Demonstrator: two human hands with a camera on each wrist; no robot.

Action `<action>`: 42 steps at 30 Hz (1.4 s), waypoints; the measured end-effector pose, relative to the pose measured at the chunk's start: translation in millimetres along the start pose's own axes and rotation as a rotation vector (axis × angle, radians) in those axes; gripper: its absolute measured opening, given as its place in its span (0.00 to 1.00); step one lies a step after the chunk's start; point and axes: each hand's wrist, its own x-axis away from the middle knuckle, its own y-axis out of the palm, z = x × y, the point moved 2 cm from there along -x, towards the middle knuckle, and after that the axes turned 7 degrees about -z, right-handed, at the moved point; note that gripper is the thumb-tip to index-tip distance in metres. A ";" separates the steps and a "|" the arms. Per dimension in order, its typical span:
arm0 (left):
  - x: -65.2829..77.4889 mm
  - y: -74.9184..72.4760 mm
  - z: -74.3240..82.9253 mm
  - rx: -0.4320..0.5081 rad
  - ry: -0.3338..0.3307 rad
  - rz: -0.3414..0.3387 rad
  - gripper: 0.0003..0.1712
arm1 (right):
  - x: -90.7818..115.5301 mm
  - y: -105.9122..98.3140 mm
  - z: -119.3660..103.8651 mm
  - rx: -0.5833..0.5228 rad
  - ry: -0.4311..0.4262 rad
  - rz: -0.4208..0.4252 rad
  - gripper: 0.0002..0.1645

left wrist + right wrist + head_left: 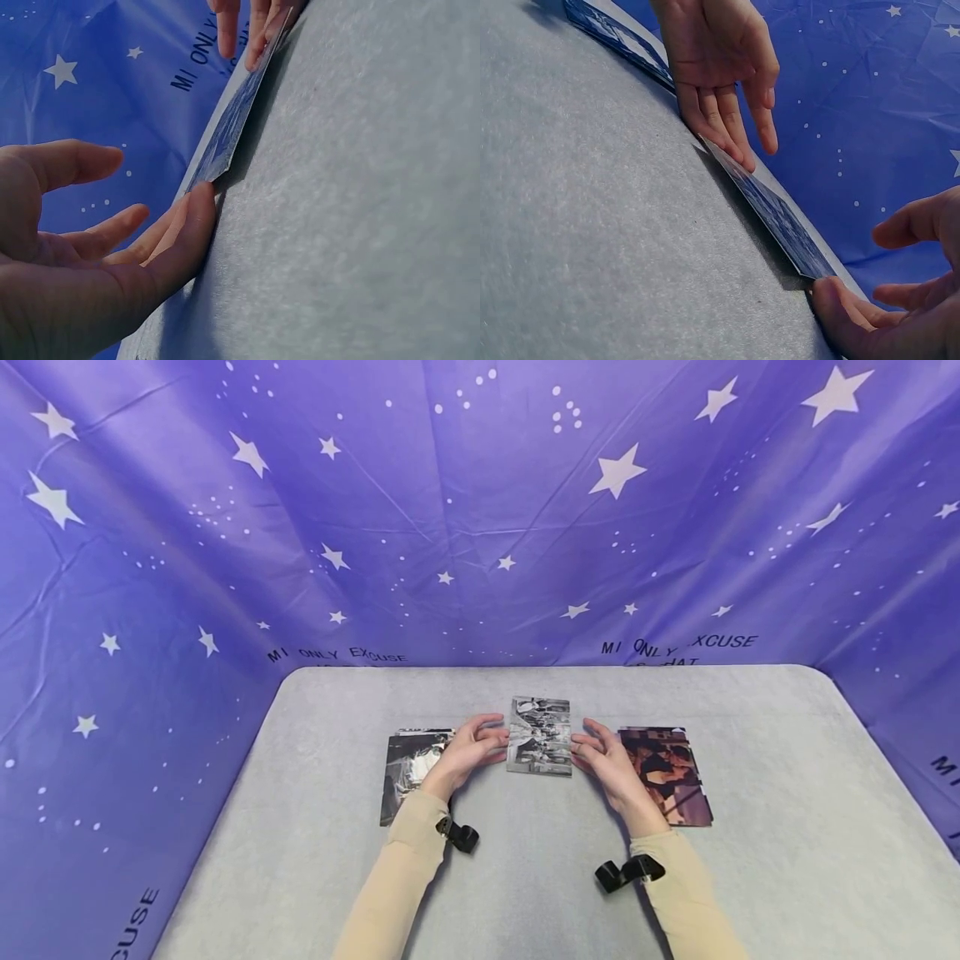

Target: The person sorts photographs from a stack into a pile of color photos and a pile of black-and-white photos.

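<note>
A small black-and-white photo print (539, 737) is between the two hands, its shadow showing under it in both wrist views. At its left edge, the left hand (472, 750) touches it with nearly straight lower fingers (196, 217), while thumb and forefinger stand away from it. From the right edge, the right hand (607, 762) meets it the same way, fingertips (829, 291) at the corner and thumb raised apart. Beside the left wrist lies a pile of black-and-white prints (401, 777), partly covered by that hand. A pile of reddish-brown prints (678, 777) lies beside the right hand.
All of this is on a grey cloth-like table (525, 877) with rounded far corners. A purple curtain (450, 510) with white stars and lettering hangs behind and at both sides. Black wrist cameras (459, 835) are strapped over the light sleeves (397, 877).
</note>
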 end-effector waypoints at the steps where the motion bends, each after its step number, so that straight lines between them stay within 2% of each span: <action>1: 0.7 0.3 -1.0 0.005 0.001 -0.003 0.31 | 0.2 -0.3 0.0 0.008 0.001 -0.002 0.39; 10: 5.7 1.1 -6.2 0.010 0.023 -0.016 0.38 | 3.1 1.0 -2.3 0.048 -0.003 -0.014 0.39; 18: 10.8 3.0 -9.1 -0.009 0.028 0.008 0.38 | 4.6 2.8 0.2 0.074 -0.027 -0.003 0.42; 23: 15.3 2.9 -11.7 -0.003 0.026 0.014 0.40 | 4.0 3.9 3.7 0.053 -0.033 0.002 0.40; 29: 22.6 2.8 -14.6 0.053 0.024 0.005 0.43 | 5.9 6.6 5.6 0.019 -0.035 0.025 0.38; 42: 37.3 2.1 -17.9 0.110 0.056 0.023 0.36 | 8.1 16.7 11.3 -0.026 -0.049 0.009 0.36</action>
